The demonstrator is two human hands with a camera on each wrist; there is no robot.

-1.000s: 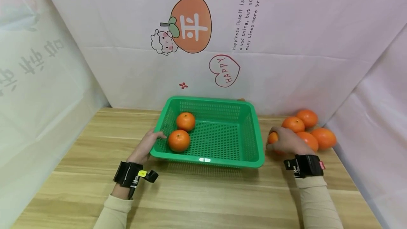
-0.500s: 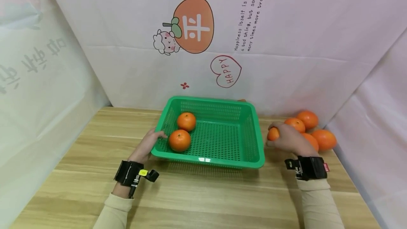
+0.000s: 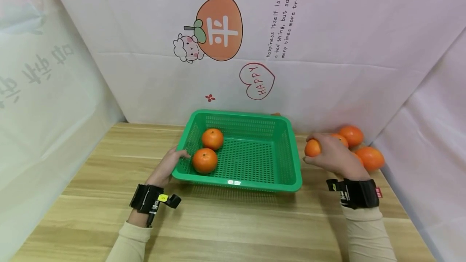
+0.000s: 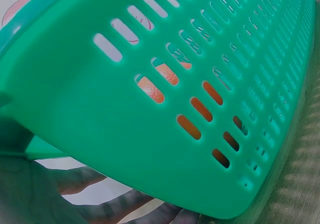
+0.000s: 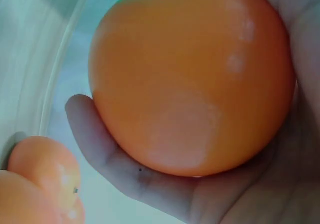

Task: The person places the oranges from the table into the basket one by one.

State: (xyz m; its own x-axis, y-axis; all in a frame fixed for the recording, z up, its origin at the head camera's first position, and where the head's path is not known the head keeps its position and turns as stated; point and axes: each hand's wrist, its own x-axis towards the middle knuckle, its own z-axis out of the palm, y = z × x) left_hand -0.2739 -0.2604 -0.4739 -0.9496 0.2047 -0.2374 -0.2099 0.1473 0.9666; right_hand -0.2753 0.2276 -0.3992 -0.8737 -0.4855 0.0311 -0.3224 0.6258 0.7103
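My left hand [image 3: 168,168] grips the left side of a green plastic basket [image 3: 247,184], its thumb over the rim. In the left wrist view, fingers [image 4: 115,206] show below the perforated basket wall [image 4: 125,149]. Two oranges, a rear one [image 3: 212,139] and a front one [image 3: 204,161], sit at the basket's left end. Just right of the basket, my right hand [image 3: 333,155] holds another orange [image 3: 312,148]. The right wrist view shows this orange [image 5: 190,79] filling the palm, with fingers curled round it.
Several more oranges lie at the table's right side, among them one at the back [image 3: 351,136] and one at the right [image 3: 370,158]; my right hand partly covers others. A printed white cloth [image 3: 320,92] rises behind the wooden table [image 3: 233,229].
My right hand has lifted the orange slightly up from beside the other fruit. The left hand and the basket have stayed in place.
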